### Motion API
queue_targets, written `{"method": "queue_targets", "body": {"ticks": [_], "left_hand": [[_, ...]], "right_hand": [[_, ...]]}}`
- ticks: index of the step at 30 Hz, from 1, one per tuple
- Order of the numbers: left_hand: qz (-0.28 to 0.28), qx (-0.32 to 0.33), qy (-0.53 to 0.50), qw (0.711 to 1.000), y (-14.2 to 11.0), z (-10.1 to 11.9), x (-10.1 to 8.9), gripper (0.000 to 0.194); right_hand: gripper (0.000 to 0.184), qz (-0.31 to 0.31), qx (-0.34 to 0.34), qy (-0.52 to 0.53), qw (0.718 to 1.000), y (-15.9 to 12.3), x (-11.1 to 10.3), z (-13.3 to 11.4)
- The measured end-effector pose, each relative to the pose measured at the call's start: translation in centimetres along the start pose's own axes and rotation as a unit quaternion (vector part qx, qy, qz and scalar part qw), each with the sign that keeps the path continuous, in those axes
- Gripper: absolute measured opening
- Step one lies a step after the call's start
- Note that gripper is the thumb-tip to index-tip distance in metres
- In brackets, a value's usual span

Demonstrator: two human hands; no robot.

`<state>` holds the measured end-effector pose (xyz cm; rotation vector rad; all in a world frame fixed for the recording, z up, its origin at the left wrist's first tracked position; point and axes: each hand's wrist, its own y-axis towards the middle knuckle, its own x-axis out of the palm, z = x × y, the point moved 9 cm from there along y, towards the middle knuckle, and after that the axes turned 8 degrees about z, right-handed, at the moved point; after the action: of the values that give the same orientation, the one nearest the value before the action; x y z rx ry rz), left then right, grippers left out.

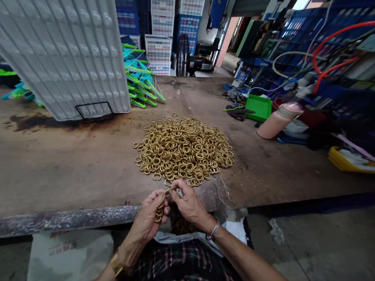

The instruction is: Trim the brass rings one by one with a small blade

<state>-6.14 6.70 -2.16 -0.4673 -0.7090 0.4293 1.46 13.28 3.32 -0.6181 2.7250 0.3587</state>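
Note:
Several brass-coloured rings (159,214) are gathered in my left hand (150,213), its fingers curled round them. At its fingertips a single brass-coloured ring (167,191) sits between both hands. My right hand (191,205) is closed in a pinch at that ring. A small silvery thing (180,193) shows at its fingers; I cannot tell whether it is worn or held. Just beyond the hands lies a large heap of brass-coloured rings (184,149) on the worktable (85,169). More rings show dimly below the hands, near my lap.
A tall pale ribbed tray (66,41) leans at the left, with green and teal plastic frames (140,76) behind it. To the right are a pink bottle (277,121), a green tray (259,108) and a yellow tray (356,160). The table's front edge (63,216) runs before me.

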Motion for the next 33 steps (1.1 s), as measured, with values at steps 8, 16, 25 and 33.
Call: {"method": "queue_targets", "body": {"ticks": [8,16,25,33], "left_hand": [[-0.001,0.046,0.098,0.994,-0.1,0.0,0.4,0.032],[-0.017,0.049,0.106,0.993,-0.3,-0.3,1.0,0.032],[-0.012,0.091,0.162,0.983,-0.3,0.0,0.8,0.031],[-0.003,0.116,0.222,0.968,-0.2,-0.1,0.4,0.030]], "right_hand": [[0.015,-0.005,0.062,-0.027,0.998,0.2,-0.4,0.8],[0.017,-0.016,0.088,-0.026,0.996,0.0,-0.4,1.9],[0.019,-0.114,-0.034,-0.301,0.946,-1.7,0.7,1.4],[0.024,-0.140,-0.024,-0.352,0.925,-1.8,1.2,1.6]]}}
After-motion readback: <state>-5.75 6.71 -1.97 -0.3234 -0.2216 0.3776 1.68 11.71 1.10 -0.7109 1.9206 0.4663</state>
